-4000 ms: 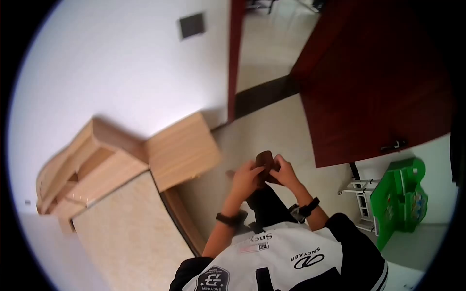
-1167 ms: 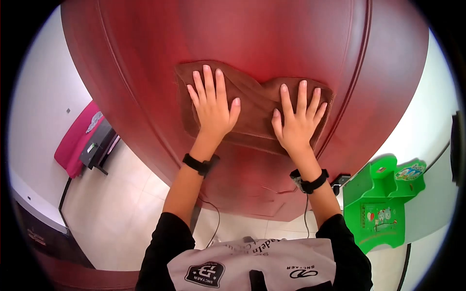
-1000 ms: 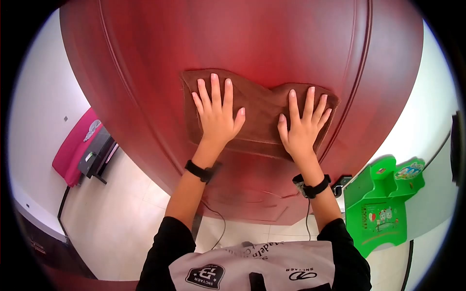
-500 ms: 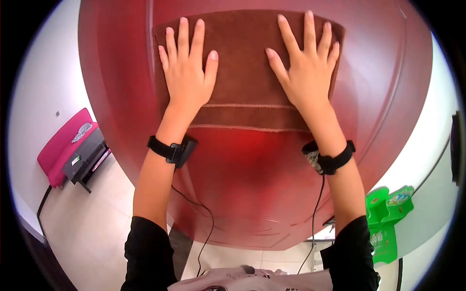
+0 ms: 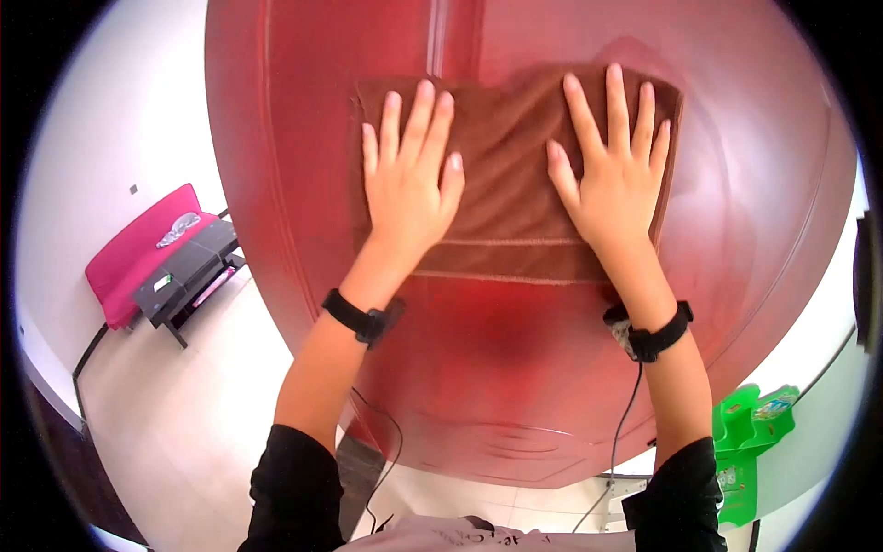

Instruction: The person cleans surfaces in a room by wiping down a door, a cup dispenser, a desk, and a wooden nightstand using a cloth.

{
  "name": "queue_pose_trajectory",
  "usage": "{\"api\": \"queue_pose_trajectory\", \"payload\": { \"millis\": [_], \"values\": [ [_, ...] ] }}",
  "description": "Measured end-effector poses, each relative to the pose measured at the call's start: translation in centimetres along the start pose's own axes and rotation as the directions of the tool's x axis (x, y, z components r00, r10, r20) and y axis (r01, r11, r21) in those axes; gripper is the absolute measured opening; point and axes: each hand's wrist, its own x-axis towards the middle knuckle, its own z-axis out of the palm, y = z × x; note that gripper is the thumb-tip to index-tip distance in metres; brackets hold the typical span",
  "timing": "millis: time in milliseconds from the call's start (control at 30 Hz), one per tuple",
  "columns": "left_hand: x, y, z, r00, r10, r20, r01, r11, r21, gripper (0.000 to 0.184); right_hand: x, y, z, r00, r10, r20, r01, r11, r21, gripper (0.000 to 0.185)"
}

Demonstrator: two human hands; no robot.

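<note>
A brown cloth [image 5: 504, 175] with stitched edges lies spread on a glossy red surface [image 5: 487, 368], and diagonal wrinkles run across its middle. My left hand [image 5: 407, 189] rests flat on the left part of the cloth, fingers stretched forward and thumb apart. On the right part lies my right hand [image 5: 618, 179], palm down, its fingers spread wide. Fingertips of both hands reach close to the cloth's far edge. Each wrist wears a black strap, the left strap [image 5: 354, 316] and the right strap [image 5: 660, 336], with a thin cable trailing toward my body.
Over to the left stand a pink sofa [image 5: 120, 285] and a dark low table [image 5: 184, 269] on a pale tiled floor [image 5: 212, 386]. A green plastic rack [image 5: 740, 460] is at the lower right. One cable [image 5: 398, 442] hangs past the red surface's near edge.
In view, both hands and the cloth sit lower and further right, and the room has shifted too. The cloth, smooth before, is now wrinkled, and my hands are slightly closer together.
</note>
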Motion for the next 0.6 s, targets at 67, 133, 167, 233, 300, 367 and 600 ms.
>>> {"api": "queue_pose_trajectory", "payload": {
  "millis": [67, 133, 167, 233, 300, 367, 600],
  "values": [
    [-1.4, -1.1, -0.6, 0.998, 0.019, 0.061, -0.016, 0.999, -0.037, 0.055, -1.5, -2.1, 0.0, 0.997, -0.024, 0.075, 0.021, 0.999, 0.035, 0.064],
    [-3.6, -1.6, -1.0, 0.992, 0.053, 0.118, -0.047, 0.997, -0.054, 0.057, -3.8, -4.1, 0.0, 0.982, -0.086, 0.169, 0.073, 0.994, 0.079, 0.065],
    [-5.0, -1.3, -0.6, 0.985, 0.073, 0.158, -0.063, 0.996, -0.067, 0.058, -5.4, -4.5, 0.5, 0.966, -0.127, 0.227, 0.103, 0.988, 0.114, 0.066],
    [-8.3, -2.1, -0.5, 0.967, 0.162, 0.199, -0.151, 0.986, -0.069, 0.060, -7.8, -6.3, 0.7, 0.919, -0.250, 0.305, 0.210, 0.965, 0.157, 0.067],
    [-12.5, -3.5, 0.3, 0.935, 0.279, 0.220, -0.258, 0.959, -0.120, 0.047, -10.0, -8.3, 0.7, 0.865, -0.340, 0.368, 0.275, 0.937, 0.217, 0.067],
    [-14.9, -4.7, -0.2, 0.920, 0.289, 0.266, -0.284, 0.957, -0.057, 0.040, -11.6, -9.8, 0.5, 0.813, -0.429, 0.394, 0.321, 0.894, 0.312, 0.065],
    [-6.4, -6.9, -2.7, 0.950, 0.164, 0.267, -0.167, 0.986, -0.011, 0.069, -3.3, -8.4, 1.4, 0.860, -0.435, 0.268, 0.393, 0.898, 0.198, 0.068]
  ]
}}
